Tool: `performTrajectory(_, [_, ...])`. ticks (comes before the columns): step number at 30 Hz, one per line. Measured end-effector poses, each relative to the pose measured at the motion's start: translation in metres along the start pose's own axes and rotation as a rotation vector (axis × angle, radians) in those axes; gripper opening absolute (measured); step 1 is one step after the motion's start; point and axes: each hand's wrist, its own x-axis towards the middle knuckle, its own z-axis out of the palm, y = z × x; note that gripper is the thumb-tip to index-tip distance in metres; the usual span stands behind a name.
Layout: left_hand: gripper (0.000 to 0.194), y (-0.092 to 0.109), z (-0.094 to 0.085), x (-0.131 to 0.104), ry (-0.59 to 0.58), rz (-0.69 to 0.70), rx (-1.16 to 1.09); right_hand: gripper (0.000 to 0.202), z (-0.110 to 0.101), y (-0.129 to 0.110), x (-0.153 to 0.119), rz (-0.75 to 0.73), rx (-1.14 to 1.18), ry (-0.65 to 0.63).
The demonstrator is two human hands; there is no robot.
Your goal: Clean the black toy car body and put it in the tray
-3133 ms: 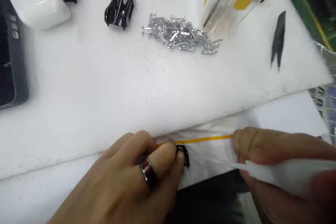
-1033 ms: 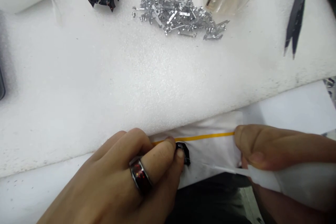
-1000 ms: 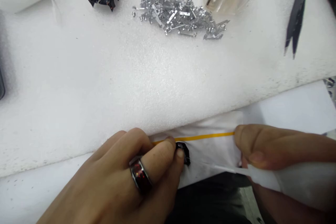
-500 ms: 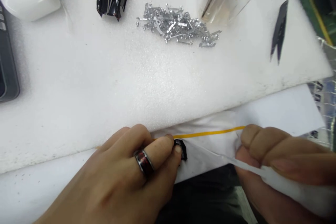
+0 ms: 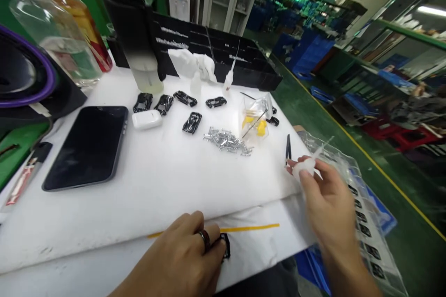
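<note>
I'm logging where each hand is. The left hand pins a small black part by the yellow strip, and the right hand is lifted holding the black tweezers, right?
Not quite. In the head view the right hand holds a small white bottle; the black tweezers lie on the white foam pad. The left hand does pin the small black part by the yellow strip.

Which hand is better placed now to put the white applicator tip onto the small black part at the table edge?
Probably the right hand: it already holds the white applicator, raised near the tweezers. The left hand is occupied, pinning the small black part below the yellow strip.

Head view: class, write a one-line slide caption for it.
Left hand pins a small black part by a yellow strip; right hand lifts a white applicator.
</note>
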Motion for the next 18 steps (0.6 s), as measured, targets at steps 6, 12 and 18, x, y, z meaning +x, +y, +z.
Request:
performTrajectory(6, [0.013,-0.001,-0.001,0.0,-0.053,-0.015,-0.023,0.037,0.023,0.009,0.098,-0.123,-0.243,-0.076])
performTrajectory(12, [0.01,-0.003,-0.001,0.002,-0.12,0.001,0.01,0.038,0.035,0.013,0.118,-0.093,-0.411,-0.097])
performTrajectory(18, [0.008,-0.002,-0.003,0.002,-0.153,0.008,0.028,0.044,0.035,-0.015,0.078,-0.236,-0.35,0.108])
